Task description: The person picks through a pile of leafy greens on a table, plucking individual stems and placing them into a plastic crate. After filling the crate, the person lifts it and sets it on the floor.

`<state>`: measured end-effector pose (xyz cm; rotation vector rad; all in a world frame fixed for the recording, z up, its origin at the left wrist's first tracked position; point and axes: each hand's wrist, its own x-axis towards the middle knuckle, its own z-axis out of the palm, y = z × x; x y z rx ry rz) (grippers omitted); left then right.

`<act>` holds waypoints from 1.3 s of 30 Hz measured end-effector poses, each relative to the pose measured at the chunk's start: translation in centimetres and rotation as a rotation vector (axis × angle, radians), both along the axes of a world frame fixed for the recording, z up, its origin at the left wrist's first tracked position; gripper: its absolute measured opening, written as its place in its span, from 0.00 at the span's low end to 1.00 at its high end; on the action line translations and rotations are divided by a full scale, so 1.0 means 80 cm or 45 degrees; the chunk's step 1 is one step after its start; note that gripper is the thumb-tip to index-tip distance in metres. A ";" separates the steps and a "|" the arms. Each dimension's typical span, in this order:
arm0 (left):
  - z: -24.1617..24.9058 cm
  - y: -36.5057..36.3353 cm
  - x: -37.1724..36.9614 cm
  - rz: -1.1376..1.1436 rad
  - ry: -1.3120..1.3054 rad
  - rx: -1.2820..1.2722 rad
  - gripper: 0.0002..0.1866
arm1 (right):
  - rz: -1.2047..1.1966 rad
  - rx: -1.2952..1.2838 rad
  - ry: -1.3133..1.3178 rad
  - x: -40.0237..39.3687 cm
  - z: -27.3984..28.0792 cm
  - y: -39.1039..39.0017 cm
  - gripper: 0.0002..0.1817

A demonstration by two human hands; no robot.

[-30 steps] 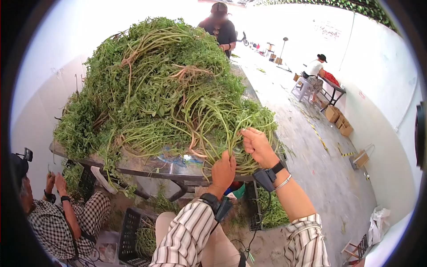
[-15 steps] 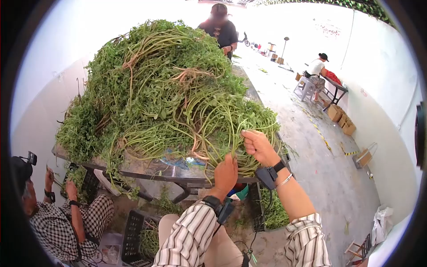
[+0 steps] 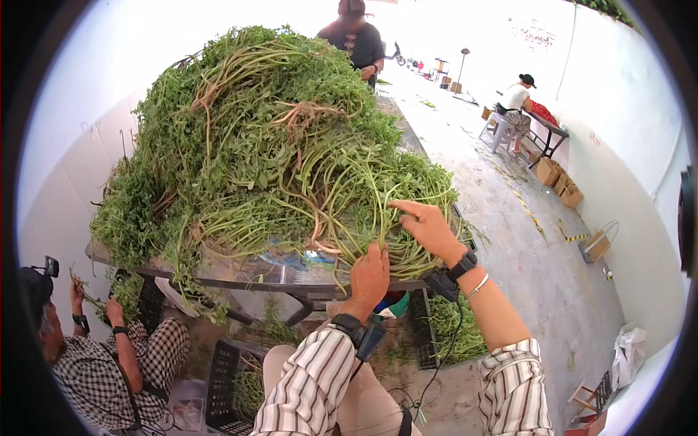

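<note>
A large heap of leafy green plants (image 3: 247,145) with pale roots covers the table in front of me. At the heap's near right edge, my left hand (image 3: 369,280) is closed round a few long green stems (image 3: 383,211) that stand up from the fist. My right hand (image 3: 430,231) is just right of these stems. Its index finger stretches left toward them while the other fingers are partly curled, and no held thing shows in it. Whether the fingertip touches a stem is hard to tell.
Black crates (image 3: 218,385) of greens stand below the table (image 3: 240,280), one more crate of greens (image 3: 454,330) at right. A person in a checked shirt (image 3: 94,378) sits at left holding stems. Another person (image 3: 352,36) stands behind the heap; a third (image 3: 516,102) sits far right.
My right hand has gone from a pinch to a stretched index finger, shifting slightly right and down. The left hand keeps its hold on the stems. The view has tilted slightly.
</note>
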<state>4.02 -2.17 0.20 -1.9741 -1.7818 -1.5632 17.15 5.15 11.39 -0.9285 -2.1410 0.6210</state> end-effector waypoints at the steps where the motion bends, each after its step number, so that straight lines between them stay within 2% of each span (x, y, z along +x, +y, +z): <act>1: 0.005 -0.002 0.000 -0.012 -0.023 -0.028 0.10 | 0.040 0.000 -0.099 -0.002 -0.001 -0.001 0.17; 2: 0.005 -0.002 0.000 -0.012 -0.018 -0.026 0.10 | 0.051 0.274 -0.205 -0.002 -0.018 0.013 0.18; 5: -0.005 0.001 0.000 -0.035 -0.062 -0.066 0.09 | 0.045 0.397 -0.262 -0.005 -0.021 0.021 0.17; 10: -0.006 0.002 -0.001 -0.016 -0.039 -0.040 0.10 | 0.034 0.515 -0.561 0.011 0.013 0.010 0.09; 18: -0.003 0.002 0.000 -0.014 -0.024 -0.038 0.10 | 0.072 0.595 -0.749 0.032 0.035 0.006 0.08; 21: -0.003 0.002 0.001 -0.039 -0.044 0.031 0.10 | 0.057 0.636 -0.723 0.029 0.031 0.006 0.07; 24: -0.003 0.002 -0.001 -0.036 0.010 0.012 0.11 | -0.079 0.532 -0.580 0.023 0.018 0.022 0.08; 26: -0.004 0.001 -0.001 -0.053 -0.052 -0.058 0.11 | -0.343 0.532 0.080 0.031 0.006 0.051 0.10; 27: -0.006 -0.002 0.000 -0.055 -0.052 -0.051 0.11 | -0.344 0.539 0.080 0.037 0.015 0.052 0.10; 29: -0.004 0.000 -0.002 -0.058 -0.033 -0.026 0.10 | -0.305 -0.372 0.455 0.051 0.040 0.057 0.12; 31: -0.003 -0.003 -0.002 -0.030 -0.009 -0.059 0.09 | -0.233 -0.413 0.490 0.057 0.047 0.060 0.12; 34: 0.000 -0.002 -0.001 -0.053 -0.005 -0.068 0.09 | -0.285 -0.270 0.389 0.056 0.045 0.072 0.13; 36: 0.000 -0.003 -0.002 -0.069 -0.030 -0.118 0.09 | -0.289 -0.089 0.165 0.040 0.032 0.074 0.16; 37: 0.000 -0.003 -0.002 -0.062 -0.024 -0.113 0.09 | -0.282 -0.085 0.171 0.032 0.028 0.073 0.16; 39: -0.001 -0.003 -0.001 -0.062 -0.047 -0.133 0.09 | -0.141 0.118 -0.019 0.017 0.017 0.070 0.18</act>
